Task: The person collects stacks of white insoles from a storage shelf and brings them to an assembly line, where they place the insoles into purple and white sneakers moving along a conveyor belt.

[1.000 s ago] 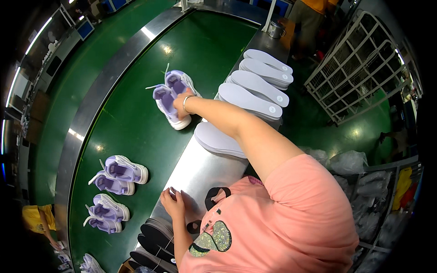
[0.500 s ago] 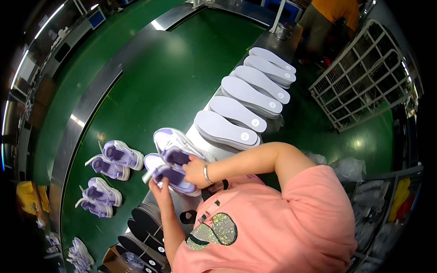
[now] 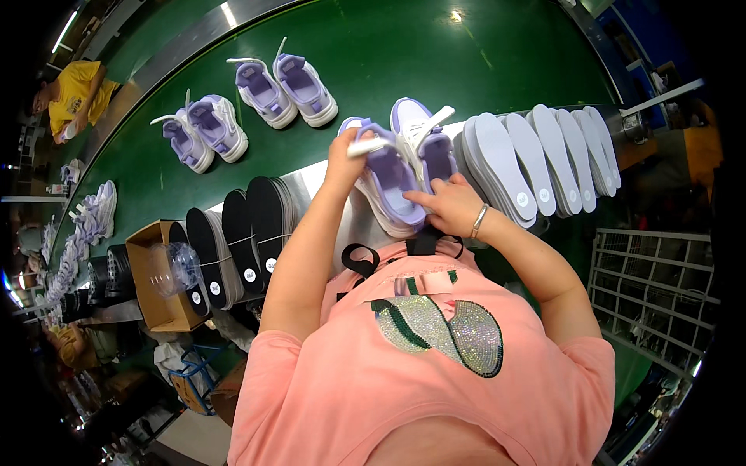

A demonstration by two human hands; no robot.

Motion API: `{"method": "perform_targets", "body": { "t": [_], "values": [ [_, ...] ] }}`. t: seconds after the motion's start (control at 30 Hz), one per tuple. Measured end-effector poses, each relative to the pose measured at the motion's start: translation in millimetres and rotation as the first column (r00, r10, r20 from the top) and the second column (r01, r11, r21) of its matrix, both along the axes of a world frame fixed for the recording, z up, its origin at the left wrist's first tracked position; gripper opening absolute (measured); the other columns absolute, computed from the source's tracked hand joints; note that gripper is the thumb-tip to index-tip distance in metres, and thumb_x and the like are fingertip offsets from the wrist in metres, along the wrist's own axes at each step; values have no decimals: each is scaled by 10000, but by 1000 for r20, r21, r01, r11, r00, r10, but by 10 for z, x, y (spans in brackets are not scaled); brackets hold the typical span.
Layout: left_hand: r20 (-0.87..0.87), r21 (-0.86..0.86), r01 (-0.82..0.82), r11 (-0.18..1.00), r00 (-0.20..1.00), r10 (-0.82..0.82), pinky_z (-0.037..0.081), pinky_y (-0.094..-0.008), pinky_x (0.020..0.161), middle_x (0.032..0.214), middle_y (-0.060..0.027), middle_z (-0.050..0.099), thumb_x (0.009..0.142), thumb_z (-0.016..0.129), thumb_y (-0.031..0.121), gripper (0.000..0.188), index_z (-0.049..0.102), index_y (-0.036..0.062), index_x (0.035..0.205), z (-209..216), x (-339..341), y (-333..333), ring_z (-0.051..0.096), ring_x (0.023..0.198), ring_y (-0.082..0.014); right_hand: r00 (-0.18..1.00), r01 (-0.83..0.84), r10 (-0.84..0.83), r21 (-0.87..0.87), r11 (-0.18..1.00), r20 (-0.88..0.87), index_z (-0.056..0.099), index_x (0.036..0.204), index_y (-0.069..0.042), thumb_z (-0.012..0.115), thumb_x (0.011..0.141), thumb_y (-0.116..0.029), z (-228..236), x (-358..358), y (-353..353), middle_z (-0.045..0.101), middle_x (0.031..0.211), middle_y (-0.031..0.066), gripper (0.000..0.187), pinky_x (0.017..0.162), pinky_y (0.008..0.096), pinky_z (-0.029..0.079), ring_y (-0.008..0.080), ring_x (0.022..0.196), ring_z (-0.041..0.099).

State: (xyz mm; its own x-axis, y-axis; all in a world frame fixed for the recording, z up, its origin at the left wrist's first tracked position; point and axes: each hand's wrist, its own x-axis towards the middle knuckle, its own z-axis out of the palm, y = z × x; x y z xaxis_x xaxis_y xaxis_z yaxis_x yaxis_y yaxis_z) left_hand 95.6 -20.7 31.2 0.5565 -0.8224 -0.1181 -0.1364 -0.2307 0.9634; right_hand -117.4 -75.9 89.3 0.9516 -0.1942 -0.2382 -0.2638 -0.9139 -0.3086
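Holding the left shoe (image 3: 386,182) of a lavender-and-white pair just toward twelve o'clock, we have our left grip (image 3: 343,161) closed on its upper near the tongue, where the fingers hide part of the toe. Our right grip (image 3: 457,206), toward two o'clock, lays its index finger at that shoe's heel opening; the other fingers curl beside the heel of the right shoe (image 3: 437,155), and we cannot tell whether they have hold of it. A pale tongue covers some of the left shoe's opening, and we cannot make out whether the soles rest on the steel ledge (image 3: 353,221) beneath.

Toward nine o'clock, our left forearm meets the edge of the black insoles (image 3: 237,233), bundled with string. Past them, clear plastic (image 3: 177,268) hides the inside of a cardboard box (image 3: 186,317). The shoes (image 3: 89,213) beyond blur together.

The green tabletop (image 3: 388,54) carries two more pairs (image 3: 299,81) (image 3: 214,128), at eleven and ten o'clock, and is cut off at the top. Pale insoles (image 3: 536,155) lie in overlapping stacks at two o'clock. In the room, we see a co-worker in a yellow shirt (image 3: 75,93) at ten o'clock and a wire cart (image 3: 653,255) between three and four, its far side lost in the dark rim.
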Motion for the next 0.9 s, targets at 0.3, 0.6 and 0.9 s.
{"method": "perform_targets", "body": {
  "t": [0.3, 0.6, 0.9],
  "values": [
    [-301, -107, -71, 992, 953, 35, 416, -202, 536, 744, -32, 567, 825, 520, 187, 196, 564, 22, 919, 48, -116, 174, 524, 649, -82, 895, 109, -165, 155, 982, 415, 569, 945, -126, 546, 729, -219, 392, -277, -414, 581, 786, 65, 235, 618, 345, 433, 223, 713, 569],
    [-187, -152, -57, 987, 982, 28, 382, -192, 591, 787, -14, 526, 853, 485, 162, 197, 513, -5, 953, -20, -199, 153, 470, 682, -71, 284, 959, -863, -110, 262, 417, 549, 976, -92, 590, 710, -206, -185, -2320, -2351, 547, 993, 115, 293, 781, 360, 422, 270, 921, 522],
    [-137, -23, -166, 986, 977, 161, 381, -210, 609, 767, -3, 529, 860, 474, 192, 203, 513, 13, 946, 73, -282, 123, 468, 689, -70, 167, 956, -984, -255, 144, 69, 514, 1031, -170, 686, 637, -279, -316, -2979, -2786, 467, 1119, 48, 443, 850, 434, 344, 237, 1070, 419]
  ]
}}
